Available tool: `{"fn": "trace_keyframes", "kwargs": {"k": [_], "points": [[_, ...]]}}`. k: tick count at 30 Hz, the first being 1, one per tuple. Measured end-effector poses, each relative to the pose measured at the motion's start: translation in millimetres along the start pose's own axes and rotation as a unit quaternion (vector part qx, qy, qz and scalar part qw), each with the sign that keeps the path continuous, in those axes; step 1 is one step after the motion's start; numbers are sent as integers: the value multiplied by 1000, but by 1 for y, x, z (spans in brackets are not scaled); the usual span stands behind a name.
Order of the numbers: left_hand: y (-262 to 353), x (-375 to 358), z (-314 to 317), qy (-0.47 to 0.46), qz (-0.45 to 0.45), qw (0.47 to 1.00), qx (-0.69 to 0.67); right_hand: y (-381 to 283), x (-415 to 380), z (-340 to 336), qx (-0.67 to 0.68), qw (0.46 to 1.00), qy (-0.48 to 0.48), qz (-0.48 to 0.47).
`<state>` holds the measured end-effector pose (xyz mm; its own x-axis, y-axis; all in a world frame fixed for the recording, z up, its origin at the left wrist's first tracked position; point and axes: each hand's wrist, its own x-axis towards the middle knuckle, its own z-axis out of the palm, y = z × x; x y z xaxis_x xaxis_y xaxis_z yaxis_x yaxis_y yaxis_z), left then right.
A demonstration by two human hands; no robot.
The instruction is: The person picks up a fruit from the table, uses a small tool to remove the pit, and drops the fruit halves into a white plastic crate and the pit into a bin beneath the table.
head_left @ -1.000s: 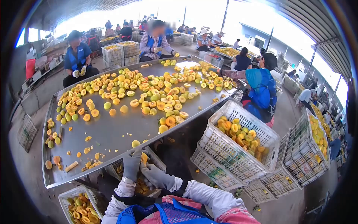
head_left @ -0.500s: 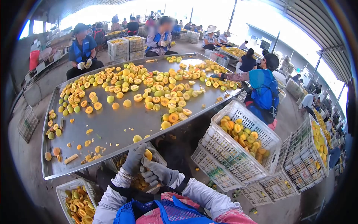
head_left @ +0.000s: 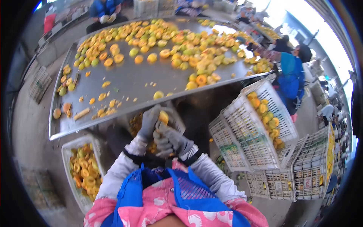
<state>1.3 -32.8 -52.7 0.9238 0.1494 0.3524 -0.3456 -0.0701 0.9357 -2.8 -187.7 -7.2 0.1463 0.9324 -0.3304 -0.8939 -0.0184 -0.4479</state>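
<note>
My left hand (head_left: 149,123), in a grey glove, is closed around a yellow peach (head_left: 163,117) over the near edge of the table. Right beside it, my gloved right hand (head_left: 172,140) is curled shut close to the fruit. What its fingers grip is hidden. Below both hands stands a crate (head_left: 174,118) with fruit pieces inside, partly covered by my arms. Many halved and whole peaches (head_left: 151,58) lie spread over the metal table (head_left: 128,81) in front of me.
A white crate of peach halves (head_left: 67,151) stands at my lower left. Stacked crates (head_left: 242,132) with fruit rise on my right, beside a co-worker in a blue vest (head_left: 291,81). A wooden stick (head_left: 81,114) lies near the table's left corner. Another person (head_left: 104,13) sits across.
My view has tilted downward, so the table and crates sit higher in the picture. Both hands stay together at the peach, with only a slight shift in their pose.
</note>
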Motion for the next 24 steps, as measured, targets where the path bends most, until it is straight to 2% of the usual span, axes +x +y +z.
{"fn": "trace_keyframes", "kwargs": {"k": [1,2,3,5,7,9,11,12,13,14,15,16,17,18,19,20,21,22,23,24], "points": [[-10,-6,1,56,-126,980,-141,1,5,0,-51,998,42,-12],[-19,-11,1,106,-149,974,-134,4,9,0,-58,994,88,-17],[-8,-19,4,141,-195,957,-165,9,13,-6,-48,997,65,-7],[-4,-34,0,168,-241,926,-237,15,22,-4,-44,994,83,49],[4,-43,-4,380,-248,790,-413,25,27,4,-117,985,119,30],[-14,-75,-52,408,-213,807,-369,32,36,-18,-81,992,95,16],[6,-112,-90,451,-222,834,-225,29,36,-23,-81,992,91,35],[2,-139,-117,479,-188,817,-258,28,35,-24,-80,991,94,45],[-18,-178,-144,505,-48,861,38,27,37,-23,-84,992,88,44],[1,-196,-163,510,-180,792,283,26,38,-22,-93,989,104,47],[20,-210,-175,476,-300,656,504,26,39,-22,-100,986,122,48],[27,-223,-181,496,-272,630,533,30,45,-29,-123,983,132,29],[30,-227,-185,516,-240,603,559,34,55,-45,-285,944,166,-5],[28,-219,-180,536,-224,639,505,52,71,-80,-543,798,248,-81],[23,-206,-177,553,-203,673,447,63,83,-105,-745,570,312,-155],[-2,-201,-187,536,-175,732,382,59,81,-101,-724,589,324,-153],[-22,-188,-188,493,-91,761,412,53,81,-94,-703,610,334,-149],[-19,-161,-173,465,-141,837,253,45,78,-81,-674,628,366,-135],[15,-119,-148,432,-197,834,281,41,78,-84,-676,627,362,-137],[8,-98,-145,416,-179,841,295,37,77,-90,-692,616,358,-117]]}}
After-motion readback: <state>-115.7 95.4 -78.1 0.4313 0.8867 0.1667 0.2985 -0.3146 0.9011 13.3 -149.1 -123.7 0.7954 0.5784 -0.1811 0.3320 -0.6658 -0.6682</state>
